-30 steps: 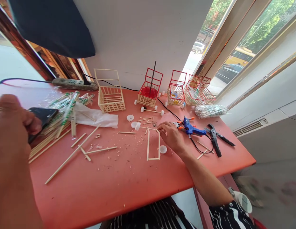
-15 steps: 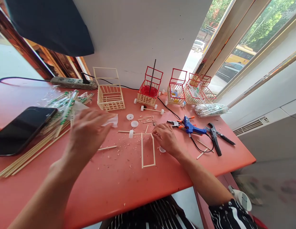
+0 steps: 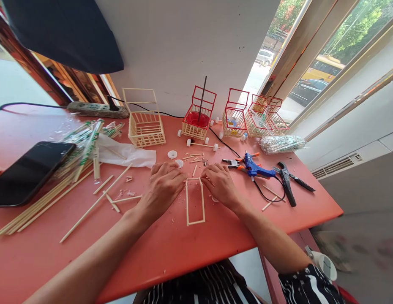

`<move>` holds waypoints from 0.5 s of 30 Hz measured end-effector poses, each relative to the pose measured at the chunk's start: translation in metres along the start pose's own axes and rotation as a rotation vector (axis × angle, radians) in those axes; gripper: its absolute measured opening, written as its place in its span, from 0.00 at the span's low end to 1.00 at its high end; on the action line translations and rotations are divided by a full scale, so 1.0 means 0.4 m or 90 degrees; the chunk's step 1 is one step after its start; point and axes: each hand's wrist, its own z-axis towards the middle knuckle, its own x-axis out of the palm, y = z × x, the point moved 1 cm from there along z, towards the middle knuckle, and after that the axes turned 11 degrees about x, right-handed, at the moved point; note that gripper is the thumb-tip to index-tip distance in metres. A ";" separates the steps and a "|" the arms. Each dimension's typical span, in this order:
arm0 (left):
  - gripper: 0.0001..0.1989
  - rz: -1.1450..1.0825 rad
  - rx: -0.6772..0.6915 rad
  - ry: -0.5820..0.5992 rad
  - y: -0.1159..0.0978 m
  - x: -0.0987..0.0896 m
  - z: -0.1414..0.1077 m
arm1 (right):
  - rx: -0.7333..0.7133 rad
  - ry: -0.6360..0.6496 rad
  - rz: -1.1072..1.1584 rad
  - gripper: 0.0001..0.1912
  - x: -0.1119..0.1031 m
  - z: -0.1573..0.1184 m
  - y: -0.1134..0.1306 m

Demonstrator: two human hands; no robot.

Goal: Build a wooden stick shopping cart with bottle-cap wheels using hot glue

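Note:
A narrow rectangular frame of thin wooden sticks point(image 3: 202, 204) lies on the red table between my hands. My left hand point(image 3: 166, 181) is closed at its far left corner, fingertips bent down. At the far right corner, my right hand point(image 3: 218, 183) pinches the frame. White round caps point(image 3: 172, 154) lie just beyond my left hand, one partly covered by it. Short cut sticks point(image 3: 195, 158) and small scraps are scattered past the frame.
Stick-built carts point(image 3: 146, 128) line the wall, several with red trim. A blue glue gun point(image 3: 255, 168) and black pliers point(image 3: 287, 185) lie right. Left are a phone point(image 3: 28, 173), long sticks point(image 3: 84, 215), wrapped bundles and white tissue point(image 3: 136, 156). The table's front edge is near.
My left hand has moved right and down from beside the tissue to the frame's far left corner, uncovering sticks on the left. My right hand stays at the right corner.

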 end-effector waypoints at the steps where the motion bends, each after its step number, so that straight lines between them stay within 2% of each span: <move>1: 0.11 0.003 0.000 0.007 -0.002 0.005 0.000 | 0.000 0.002 -0.001 0.06 0.001 0.000 0.000; 4: 0.10 -0.018 -0.040 0.040 0.000 0.017 -0.003 | 0.000 0.008 0.002 0.06 0.001 -0.001 -0.002; 7: 0.19 -0.123 -0.112 0.022 0.017 0.007 -0.008 | 0.007 0.008 0.008 0.06 -0.003 -0.001 -0.008; 9: 0.21 -0.238 -0.172 -0.025 0.035 -0.019 -0.009 | 0.015 0.002 0.010 0.06 -0.006 0.000 -0.013; 11: 0.17 -0.340 -0.267 -0.081 0.055 -0.056 -0.008 | 0.021 -0.008 0.011 0.07 -0.008 0.000 -0.017; 13: 0.12 -0.366 -0.370 -0.169 0.073 -0.097 -0.007 | 0.018 -0.016 0.019 0.07 -0.010 0.000 -0.020; 15: 0.10 -0.329 -0.461 -0.270 0.087 -0.134 -0.007 | 0.012 -0.019 0.029 0.07 -0.012 0.000 -0.022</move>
